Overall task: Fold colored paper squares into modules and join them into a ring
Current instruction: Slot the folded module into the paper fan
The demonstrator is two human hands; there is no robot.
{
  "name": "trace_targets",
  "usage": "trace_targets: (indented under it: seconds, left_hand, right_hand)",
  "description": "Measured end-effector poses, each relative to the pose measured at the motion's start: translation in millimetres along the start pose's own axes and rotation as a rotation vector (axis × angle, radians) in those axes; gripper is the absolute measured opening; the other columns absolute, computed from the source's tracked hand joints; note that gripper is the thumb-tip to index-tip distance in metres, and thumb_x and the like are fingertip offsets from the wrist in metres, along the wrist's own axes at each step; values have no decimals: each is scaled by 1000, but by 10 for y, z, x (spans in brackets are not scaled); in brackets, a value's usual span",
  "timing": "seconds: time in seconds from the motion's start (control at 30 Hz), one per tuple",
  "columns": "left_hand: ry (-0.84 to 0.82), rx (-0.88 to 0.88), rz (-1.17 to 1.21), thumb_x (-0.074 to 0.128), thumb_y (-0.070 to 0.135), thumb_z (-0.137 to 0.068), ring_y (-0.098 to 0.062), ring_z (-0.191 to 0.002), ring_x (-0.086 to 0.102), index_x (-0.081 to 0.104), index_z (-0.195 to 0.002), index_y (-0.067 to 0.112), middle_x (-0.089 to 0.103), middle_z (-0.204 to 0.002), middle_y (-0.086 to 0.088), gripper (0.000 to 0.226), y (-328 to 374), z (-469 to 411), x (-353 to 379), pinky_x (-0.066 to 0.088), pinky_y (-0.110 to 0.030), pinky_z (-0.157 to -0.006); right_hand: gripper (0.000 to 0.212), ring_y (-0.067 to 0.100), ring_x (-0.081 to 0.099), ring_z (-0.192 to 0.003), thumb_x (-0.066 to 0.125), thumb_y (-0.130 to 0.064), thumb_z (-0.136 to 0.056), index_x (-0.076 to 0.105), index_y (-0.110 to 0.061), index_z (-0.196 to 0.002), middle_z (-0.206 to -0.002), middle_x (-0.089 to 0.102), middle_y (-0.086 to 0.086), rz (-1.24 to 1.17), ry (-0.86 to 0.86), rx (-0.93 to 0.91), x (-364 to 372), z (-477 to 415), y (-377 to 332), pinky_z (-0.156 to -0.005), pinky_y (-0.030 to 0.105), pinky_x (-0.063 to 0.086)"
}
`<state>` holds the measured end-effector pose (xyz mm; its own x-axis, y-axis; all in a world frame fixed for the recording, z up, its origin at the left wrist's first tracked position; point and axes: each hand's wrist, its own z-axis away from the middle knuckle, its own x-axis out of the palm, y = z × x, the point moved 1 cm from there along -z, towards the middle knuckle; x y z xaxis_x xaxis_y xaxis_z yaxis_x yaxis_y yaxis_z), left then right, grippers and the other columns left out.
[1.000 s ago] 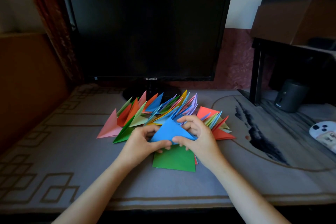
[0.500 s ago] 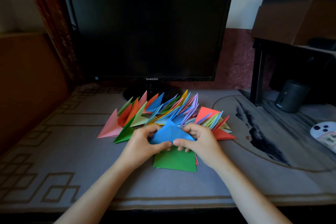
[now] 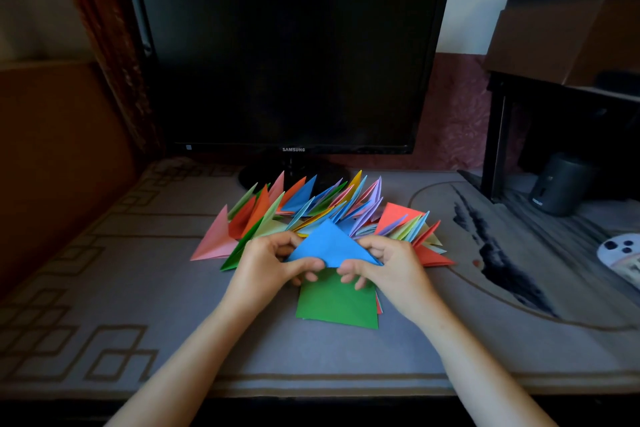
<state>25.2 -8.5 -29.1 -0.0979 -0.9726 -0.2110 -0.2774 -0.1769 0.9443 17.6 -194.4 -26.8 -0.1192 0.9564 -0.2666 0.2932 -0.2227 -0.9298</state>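
Blue triangle in both my hands

My left hand and right hand pinch the blue paper triangle with curled fingers above the green square.

We're looking at a home desk setup, not a lab or shop: a Samsung monitor with a dark screen stands against a painted wall on a desk covered by a grey patterned mat. We see a patterned curtain at left, a brown cardboard box on a black stand at right, and a small dark cylindrical device below. The folded coloured paper pile by the monitor base reads to us as hobby work.
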Motion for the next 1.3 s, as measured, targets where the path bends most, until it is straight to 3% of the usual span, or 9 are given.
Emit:
trace_targets:
  seconds: [0.23, 0.37, 0.47, 0.87, 1.13, 1.3]
  left_hand:
    - [39, -4, 75, 73, 0, -71, -17, -56, 68, 63, -80, 3, 69, -64, -11, 14, -55, -33, -53, 56, -22, -56]
    - [35, 2, 129, 64, -4, -79, -20, -67, 71, 62, -96, 1, 71, -74, -15, 18, -66, -52, -59, 58, -23, -65]
    - [36, 7, 144, 62, -3, -81, -22, -70, 71, 63, -99, 10, 72, -74, -11, 21, -76, -58, -73, 58, -24, -67]
    - [136, 16, 287, 66, -9, -74, -15, -60, 69, 65, -93, 9, 71, -65, -4, 27, -4, -61, -115, 55, -19, -56]
    - [159, 23, 335, 59, -10, -81, -15, -69, 70, 64, -102, 2, 73, -80, -1, 24, -48, -103, -146, 57, -20, -59]
    - [131, 33, 357, 47, 2, -93, -20, -80, 71, 60, -111, 14, 74, -90, -4, 25, -48, -94, -161, 58, -24, -61]
  right_hand:
    - [12, 28, 71, -69, 60, 5, -84, 65, -6, -87, -77, 73, 13, -138, 18, 13, -42, -17, 39, -61, 30, 57]
    - [14, 28, 72, -77, 55, 3, -89, 64, -6, -95, -83, 74, 10, -226, -10, 29, -60, -8, 17, -65, 28, 58]
    - [15, 28, 72, -80, 51, 0, -92, 64, -7, -98, -85, 74, 6, -254, -23, 32, -60, -5, 4, -68, 28, 58]
    - [19, 27, 72, -83, 49, -1, -93, 62, -8, -105, -94, 74, 4, -301, -109, 73, -77, 11, -13, -70, 25, 58]
    - [28, 26, 69, -97, 48, -5, -94, 54, -12, -120, -109, 70, 7, -311, -225, 86, -91, 18, -17, -81, 26, 56]
    - [28, 28, 69, -96, 46, -2, -94, 54, -6, -120, -108, 70, 9, -349, -183, 82, -104, 8, 5, -79, 26, 56]
